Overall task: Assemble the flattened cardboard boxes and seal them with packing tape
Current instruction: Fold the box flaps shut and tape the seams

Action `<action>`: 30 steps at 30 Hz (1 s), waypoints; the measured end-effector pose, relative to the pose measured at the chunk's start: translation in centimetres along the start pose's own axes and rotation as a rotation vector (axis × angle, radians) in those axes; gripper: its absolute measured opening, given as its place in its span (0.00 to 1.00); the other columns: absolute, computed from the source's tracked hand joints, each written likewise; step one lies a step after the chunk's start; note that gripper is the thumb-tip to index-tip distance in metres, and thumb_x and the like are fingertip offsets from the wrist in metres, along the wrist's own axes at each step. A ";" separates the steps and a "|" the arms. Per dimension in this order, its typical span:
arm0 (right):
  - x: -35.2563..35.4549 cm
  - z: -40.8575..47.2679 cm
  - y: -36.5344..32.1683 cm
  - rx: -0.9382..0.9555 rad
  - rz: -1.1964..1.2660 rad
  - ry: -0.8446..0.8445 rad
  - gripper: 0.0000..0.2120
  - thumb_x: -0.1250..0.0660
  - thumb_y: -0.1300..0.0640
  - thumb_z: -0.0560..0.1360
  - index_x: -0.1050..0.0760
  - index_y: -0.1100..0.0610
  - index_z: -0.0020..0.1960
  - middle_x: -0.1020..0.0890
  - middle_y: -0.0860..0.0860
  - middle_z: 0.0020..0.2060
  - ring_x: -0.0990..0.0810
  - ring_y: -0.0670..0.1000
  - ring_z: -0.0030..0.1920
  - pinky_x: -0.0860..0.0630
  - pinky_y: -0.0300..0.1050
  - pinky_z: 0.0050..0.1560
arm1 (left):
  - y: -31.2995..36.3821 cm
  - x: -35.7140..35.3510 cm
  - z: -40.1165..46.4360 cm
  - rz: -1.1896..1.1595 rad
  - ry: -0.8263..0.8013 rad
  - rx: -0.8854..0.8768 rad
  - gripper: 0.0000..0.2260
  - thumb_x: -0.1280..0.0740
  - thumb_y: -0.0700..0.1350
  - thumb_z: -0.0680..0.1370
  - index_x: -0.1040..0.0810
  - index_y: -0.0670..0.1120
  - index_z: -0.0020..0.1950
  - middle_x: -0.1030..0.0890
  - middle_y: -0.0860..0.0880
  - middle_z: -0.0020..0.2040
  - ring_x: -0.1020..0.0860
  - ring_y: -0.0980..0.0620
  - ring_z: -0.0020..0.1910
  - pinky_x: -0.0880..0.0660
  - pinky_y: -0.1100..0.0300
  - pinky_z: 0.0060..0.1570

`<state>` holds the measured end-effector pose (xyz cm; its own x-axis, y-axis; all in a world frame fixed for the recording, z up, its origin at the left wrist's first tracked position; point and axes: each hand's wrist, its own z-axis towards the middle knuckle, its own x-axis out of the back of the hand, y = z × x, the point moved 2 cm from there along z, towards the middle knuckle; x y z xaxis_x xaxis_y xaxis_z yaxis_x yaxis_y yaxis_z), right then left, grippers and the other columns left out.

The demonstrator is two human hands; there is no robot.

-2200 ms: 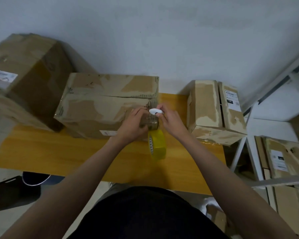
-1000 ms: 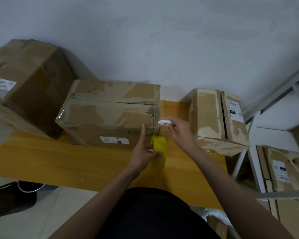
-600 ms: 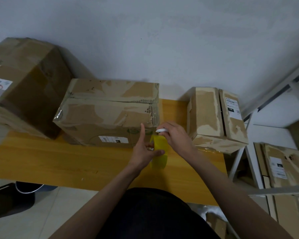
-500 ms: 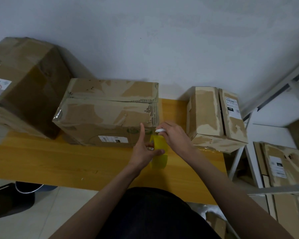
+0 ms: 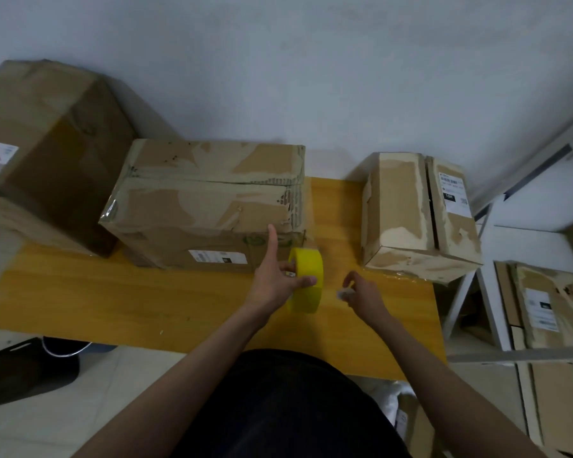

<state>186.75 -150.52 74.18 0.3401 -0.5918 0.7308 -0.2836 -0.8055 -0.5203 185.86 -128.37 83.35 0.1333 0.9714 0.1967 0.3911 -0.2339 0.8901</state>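
1. The left hand grips the yellow tape roll, thumb curled over its near rim and fingers through the core, while the index finger points straight up toward the middle box.
2. The right hand is just right of the roll and apart from it, fingers curled around a small white object that is too blurred to identify.
3. The tape roll stands on edge over the wooden worktop, just in front of the middle box's near right corner.
4. The middle box is closed, its top covered in glossy clear tape.
5. A smaller box sits to the right on the worktop, well apart from the middle one, with a dark gap between its top flaps.
6. A large box stands at the far left against the wall.
7. Further boxes rest on a white metal shelf at the right.
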 end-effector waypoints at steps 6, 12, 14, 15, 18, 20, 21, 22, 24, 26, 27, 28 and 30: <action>-5.4 -0.7 3.5 -0.149 0.144 -0.088 0.10 0.39 0.70 0.80 0.21 0.67 0.56 0.19 0.67 0.51 0.22 0.62 0.43 0.31 0.51 0.38 | -0.2 0.2 0.2 0.063 0.012 0.005 0.59 0.19 0.48 0.67 0.62 0.66 0.79 0.16 0.46 0.54 0.19 0.55 0.53 0.21 0.52 0.54; -5.5 -1.0 3.4 -0.200 0.105 -0.083 0.10 0.41 0.69 0.79 0.23 0.62 0.55 0.22 0.60 0.51 0.23 0.58 0.49 0.31 0.42 0.42 | -0.4 0.3 0.3 0.088 0.022 0.020 0.58 0.19 0.48 0.68 0.62 0.68 0.78 0.18 0.51 0.52 0.20 0.61 0.52 0.23 0.67 0.42; -3.8 -1.2 1.3 -0.161 0.180 0.019 0.14 0.39 0.66 0.80 0.25 0.63 0.65 0.24 0.63 0.59 0.24 0.62 0.59 0.27 0.50 0.54 | -0.4 0.4 0.2 0.092 0.033 0.018 0.58 0.19 0.48 0.68 0.61 0.67 0.78 0.18 0.52 0.52 0.21 0.62 0.51 0.26 0.73 0.34; -2.7 -1.5 0.0 -0.136 0.283 0.089 0.15 0.37 0.64 0.81 0.25 0.62 0.67 0.24 0.63 0.60 0.24 0.62 0.60 0.26 0.54 0.58 | -0.4 0.5 0.2 0.096 0.039 0.015 0.58 0.19 0.48 0.68 0.61 0.67 0.78 0.18 0.52 0.52 0.20 0.63 0.50 0.26 0.74 0.33; -0.1 -2.9 -4.9 -0.100 0.856 0.034 0.14 0.35 0.51 0.81 0.24 0.61 0.61 0.16 0.60 0.49 0.17 0.58 0.51 0.20 0.56 0.52 | -0.6 0.7 0.0 0.116 0.044 -0.003 0.58 0.18 0.49 0.67 0.60 0.66 0.79 0.18 0.53 0.50 0.20 0.66 0.47 0.26 0.73 0.35; 0.7 -3.9 -7.4 -0.107 1.087 -0.141 0.18 0.32 0.46 0.79 0.26 0.58 0.60 0.15 0.57 0.48 0.15 0.54 0.48 0.18 0.46 0.45 | -0.9 0.8 -0.2 0.125 0.037 -0.019 0.58 0.18 0.50 0.66 0.60 0.66 0.79 0.17 0.54 0.49 0.20 0.65 0.48 0.25 0.69 0.39; 1.0 -4.4 -8.3 -0.111 1.126 -0.188 0.18 0.31 0.46 0.78 0.27 0.57 0.61 0.15 0.55 0.48 0.14 0.52 0.46 0.20 0.43 0.42 | -0.9 0.8 -0.2 0.125 0.033 -0.028 0.58 0.18 0.50 0.66 0.60 0.66 0.79 0.17 0.54 0.49 0.19 0.65 0.48 0.25 0.68 0.41; 1.0 -4.7 -8.9 -0.117 1.146 -0.209 0.18 0.29 0.48 0.77 0.29 0.55 0.61 0.15 0.54 0.49 0.15 0.50 0.43 0.21 0.41 0.39 | -1.0 0.9 -0.2 0.128 0.031 -0.036 0.58 0.18 0.50 0.66 0.60 0.66 0.79 0.17 0.54 0.49 0.20 0.65 0.48 0.25 0.67 0.42; 0.9 -5.0 -9.4 -0.146 1.187 -0.223 0.19 0.27 0.54 0.76 0.31 0.54 0.62 0.15 0.55 0.51 0.16 0.50 0.43 0.21 0.45 0.39 | -1.0 1.0 -0.2 0.146 0.026 -0.054 0.58 0.18 0.50 0.66 0.59 0.65 0.79 0.17 0.54 0.50 0.20 0.64 0.49 0.25 0.66 0.43; 0.6 -5.1 -9.5 -0.175 1.218 -0.220 0.21 0.27 0.57 0.76 0.32 0.55 0.64 0.16 0.56 0.51 0.17 0.53 0.45 0.22 0.50 0.43 | -0.7 1.3 -0.1 0.207 0.003 -0.080 0.57 0.18 0.53 0.66 0.57 0.63 0.80 0.17 0.54 0.49 0.20 0.63 0.49 0.26 0.66 0.43; 0.4 -5.2 -9.4 -0.182 1.214 -0.213 0.21 0.27 0.57 0.76 0.32 0.54 0.64 0.16 0.55 0.47 0.18 0.53 0.44 0.22 0.49 0.43 | -0.5 1.4 -0.1 0.278 0.000 -0.111 0.56 0.19 0.56 0.65 0.55 0.62 0.81 0.18 0.55 0.47 0.20 0.62 0.48 0.26 0.67 0.43; 0.2 -5.3 -9.4 -0.182 1.204 -0.203 0.22 0.27 0.57 0.76 0.33 0.54 0.65 0.17 0.53 0.42 0.18 0.51 0.43 0.23 0.47 0.42 | -0.2 1.5 0.0 0.368 0.009 -0.158 0.54 0.19 0.59 0.65 0.51 0.61 0.81 0.19 0.55 0.46 0.21 0.62 0.46 0.26 0.66 0.42; 0.2 -5.6 -9.3 -0.164 1.190 -0.172 0.22 0.26 0.57 0.75 0.33 0.54 0.64 0.18 0.51 0.41 0.17 0.49 0.42 0.23 0.44 0.40 | 0.2 1.7 0.0 0.524 0.040 -0.256 0.47 0.21 0.63 0.65 0.41 0.57 0.78 0.22 0.55 0.46 0.22 0.58 0.45 0.26 0.63 0.42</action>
<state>184.46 -142.92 81.60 -0.0992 -0.9656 -0.2403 -0.6058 0.2502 -0.7553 186.12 -126.80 83.83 0.2130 0.7305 0.6488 0.0488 -0.6712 0.7397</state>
